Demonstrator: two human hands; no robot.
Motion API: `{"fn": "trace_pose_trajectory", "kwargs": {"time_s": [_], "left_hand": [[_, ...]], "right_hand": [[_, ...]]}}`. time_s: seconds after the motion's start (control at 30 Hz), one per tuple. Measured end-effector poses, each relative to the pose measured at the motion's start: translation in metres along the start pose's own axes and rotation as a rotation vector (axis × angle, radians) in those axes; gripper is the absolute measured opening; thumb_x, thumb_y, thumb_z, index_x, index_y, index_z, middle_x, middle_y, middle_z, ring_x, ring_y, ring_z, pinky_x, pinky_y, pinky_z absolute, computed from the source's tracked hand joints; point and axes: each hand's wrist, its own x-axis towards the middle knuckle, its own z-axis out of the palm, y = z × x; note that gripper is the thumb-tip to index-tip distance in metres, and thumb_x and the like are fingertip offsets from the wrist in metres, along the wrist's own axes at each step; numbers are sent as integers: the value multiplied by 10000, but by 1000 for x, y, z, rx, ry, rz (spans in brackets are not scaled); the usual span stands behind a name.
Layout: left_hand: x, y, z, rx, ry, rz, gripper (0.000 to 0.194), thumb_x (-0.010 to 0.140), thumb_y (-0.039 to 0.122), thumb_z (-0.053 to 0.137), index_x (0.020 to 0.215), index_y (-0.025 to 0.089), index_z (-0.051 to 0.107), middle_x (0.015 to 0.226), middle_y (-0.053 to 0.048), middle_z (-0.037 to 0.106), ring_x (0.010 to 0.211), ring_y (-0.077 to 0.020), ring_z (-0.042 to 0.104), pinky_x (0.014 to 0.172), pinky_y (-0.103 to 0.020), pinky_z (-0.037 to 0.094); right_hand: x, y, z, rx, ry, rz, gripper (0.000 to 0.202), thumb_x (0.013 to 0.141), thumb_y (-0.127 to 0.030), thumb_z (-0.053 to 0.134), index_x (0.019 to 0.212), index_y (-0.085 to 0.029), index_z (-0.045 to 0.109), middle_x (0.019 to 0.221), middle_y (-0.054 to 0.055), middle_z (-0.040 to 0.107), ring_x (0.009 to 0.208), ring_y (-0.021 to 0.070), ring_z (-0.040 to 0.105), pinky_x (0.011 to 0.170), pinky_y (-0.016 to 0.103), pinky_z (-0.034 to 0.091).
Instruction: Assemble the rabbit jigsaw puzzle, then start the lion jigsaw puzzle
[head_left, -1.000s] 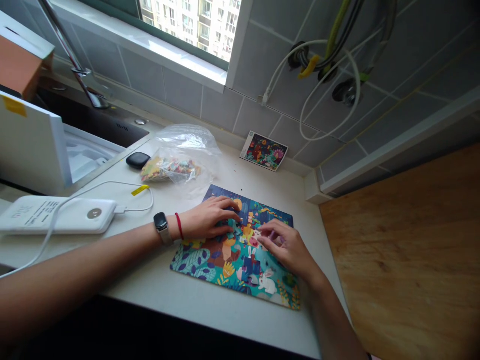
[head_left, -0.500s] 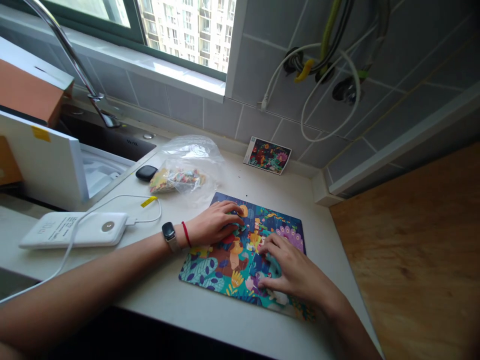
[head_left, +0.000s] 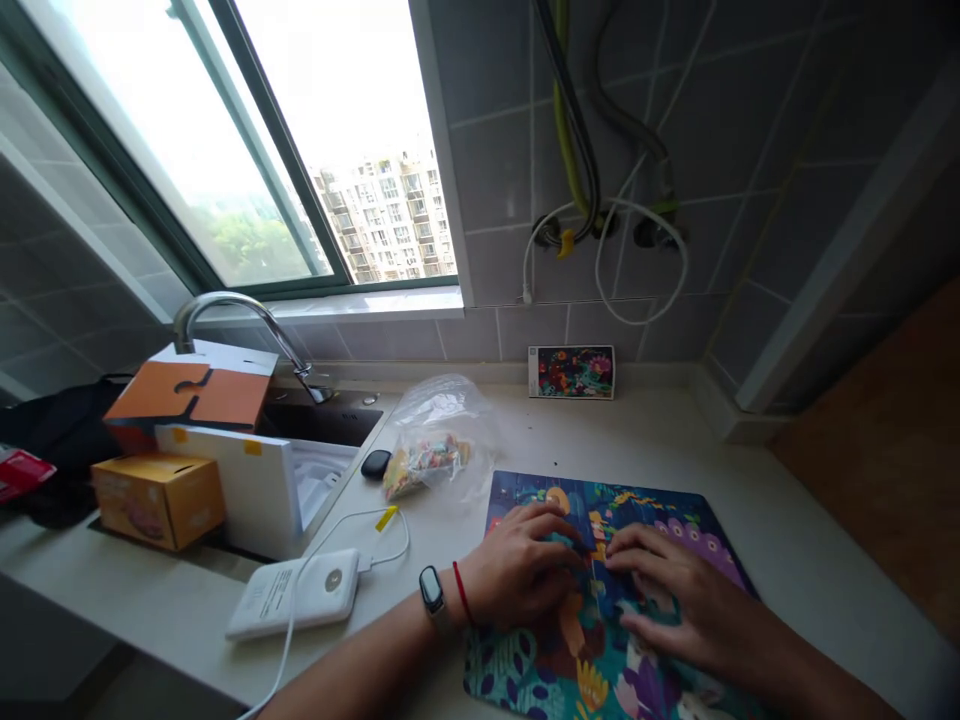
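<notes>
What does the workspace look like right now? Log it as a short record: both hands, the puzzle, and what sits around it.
Left hand: on the left part of the puzzle, fingers bent; anything under it is hidden
Right hand: over the right part, thumb apart from the fingers; no held piece visible
Puzzle state: flat on the counter, partly covered by both hands
Back left: clear plastic bag with colourful pieces inside
Behind: picture card near the wall
Left: white power bank with a cable plugged in
</notes>
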Motion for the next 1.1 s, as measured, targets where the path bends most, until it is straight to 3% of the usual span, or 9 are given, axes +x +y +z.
{"fn": "trace_pose_trajectory", "kwargs": {"time_s": [0.2, 0.57, 0.83, 1.1], "left_hand": [[2, 2, -2, -10, -36, 0, 229, 963, 383, 675, 1130, 256, 767, 1289, -105, 706, 1295, -297, 587, 1109, -478, 503], [0, -2, -1, 1, -47, 36, 258, 967, 457, 695, 1102, 272, 815, 1316, -92, 697, 1309, -296, 574, 1117, -472, 498], [2, 6, -10, -33, -42, 28, 215, 975, 367, 697, 1134, 280, 814, 1325, -93, 690, 1296, -305, 576, 1098, -490, 495], [1, 6, -9, 17, -47, 38, 223, 992, 345, 679, 1167, 284, 803, 1355, -96, 675, 1318, -311, 553, 1103, -517, 494]], "right_hand": [[3, 5, 6, -20, 61, -28, 338, 848, -308, 757, 1185, -299, 785, 1305, 95, 707, 1234, 314, 675, 1068, 423, 564], [6, 9, 10, -63, 44, -48, 286, 885, -327, 741, 1154, -256, 807, 1283, 121, 724, 1212, 316, 686, 1055, 434, 571], [7, 0, 6, -56, 85, -109, 257, 882, -288, 776, 1133, -249, 812, 1227, 109, 716, 1185, 287, 672, 1048, 428, 552], [5, -1, 5, -127, 131, -117, 236, 892, -313, 792, 1120, -257, 816, 1233, 100, 706, 1181, 297, 640, 1040, 470, 536]]}}
